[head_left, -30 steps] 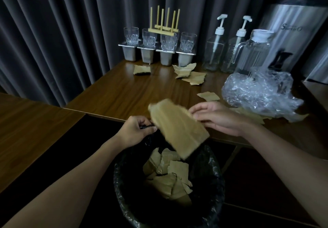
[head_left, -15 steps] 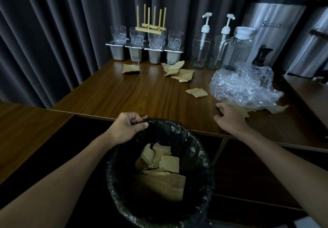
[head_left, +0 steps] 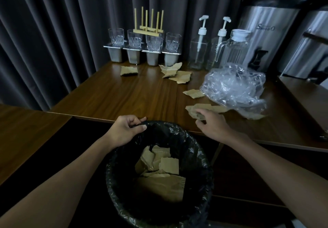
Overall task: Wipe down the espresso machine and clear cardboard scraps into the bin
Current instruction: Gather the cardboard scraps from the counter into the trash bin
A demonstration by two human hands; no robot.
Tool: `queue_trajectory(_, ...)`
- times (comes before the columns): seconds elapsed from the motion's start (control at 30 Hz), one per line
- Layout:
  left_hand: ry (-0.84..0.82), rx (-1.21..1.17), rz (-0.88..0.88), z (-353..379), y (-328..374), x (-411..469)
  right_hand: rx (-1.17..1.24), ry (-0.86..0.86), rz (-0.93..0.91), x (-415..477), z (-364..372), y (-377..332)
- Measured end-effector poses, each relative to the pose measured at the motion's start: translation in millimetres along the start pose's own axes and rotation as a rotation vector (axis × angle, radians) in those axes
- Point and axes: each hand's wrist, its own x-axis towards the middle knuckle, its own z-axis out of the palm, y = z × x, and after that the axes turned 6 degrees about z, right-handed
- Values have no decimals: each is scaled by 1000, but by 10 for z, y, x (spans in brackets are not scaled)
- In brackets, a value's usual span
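Observation:
A bin lined with a black bag stands below the table's front edge, with several cardboard scraps inside. My left hand grips the bag's rim at the bin's far left side. On the table, my right hand pinches a cardboard scrap that lies partly under crumpled bubble wrap. More scraps lie farther back: one small piece, a pile and a single piece.
The wooden table carries glasses on steel holders, a wooden rack, two pump bottles, a glass jug and a steel urn. Dark curtains hang behind. A lower wooden surface sits at left.
A large cardboard piece dropped from my right hand into the bin. My right hand then moved right to the table and took hold of a scrap by the bubble wrap.

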Motion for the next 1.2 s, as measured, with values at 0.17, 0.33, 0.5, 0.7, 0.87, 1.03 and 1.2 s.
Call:
queue_trajectory(0.17,2,-12,0,1,-10,-7,-25,139,20,61,39,-31)
queue_trajectory(0.33,10,-17,8,10,-27,-1,-19,169,130,78,146,-26)
queue_trajectory(0.5,3,5,8,9,9,-17,-21,254,195,80,219,-26)
queue_trajectory(0.7,-5,11,-8,3,82,-9,-222,290,227,89,186,-37)
queue_trajectory(0.87,-17,55,-4,-9,82,35,-173,206,-6,315,158,-201)
queue_trajectory(1.03,-25,4,14,-30,0,34,-160,2,73,686,163,-397)
queue_trajectory(1.2,-23,-4,4,-28,-24,44,-180,-78,163,955,217,-372)
